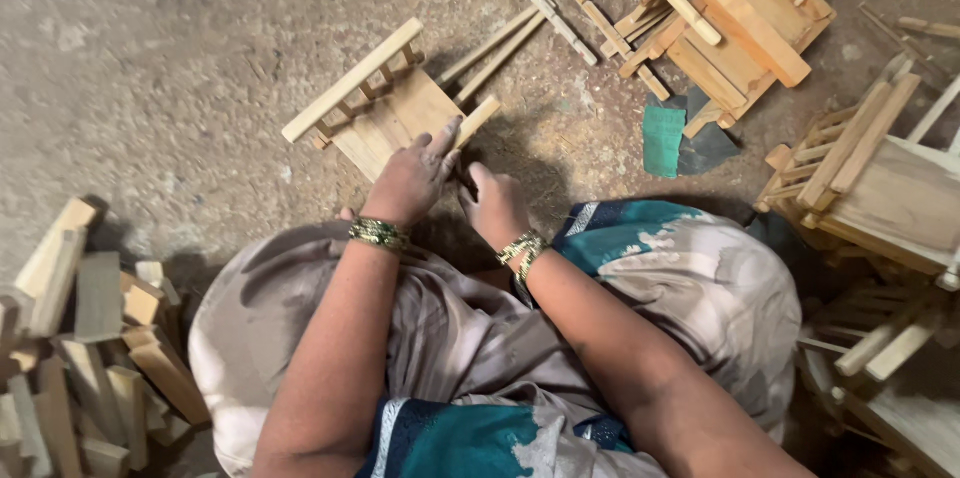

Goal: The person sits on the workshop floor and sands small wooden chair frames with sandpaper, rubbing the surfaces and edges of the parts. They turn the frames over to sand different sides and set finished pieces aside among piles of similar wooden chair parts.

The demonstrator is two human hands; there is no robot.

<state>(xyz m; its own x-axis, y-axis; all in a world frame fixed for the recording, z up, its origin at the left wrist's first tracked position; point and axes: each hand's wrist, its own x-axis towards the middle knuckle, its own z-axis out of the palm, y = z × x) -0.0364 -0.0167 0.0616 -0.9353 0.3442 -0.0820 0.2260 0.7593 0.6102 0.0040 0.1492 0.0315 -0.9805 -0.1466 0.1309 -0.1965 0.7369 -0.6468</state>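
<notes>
A small unfinished wooden chair [385, 103] lies on the concrete floor in front of my knees, its slatted back pointing up-left. My left hand [410, 181] rests flat on its seat panel, fingers spread. My right hand [495, 203] is curled close beside it, at the chair's near edge; whether it grips anything is hidden in shadow. Both wrists wear green and gold bangles.
Loose wooden sticks [540, 3] lie beyond the chair. More small chairs are stacked at the top right [745, 23] and right [880, 183]. A green sheet of sandpaper [663, 140] lies on the floor. A pile of wood blocks [85, 338] sits at left.
</notes>
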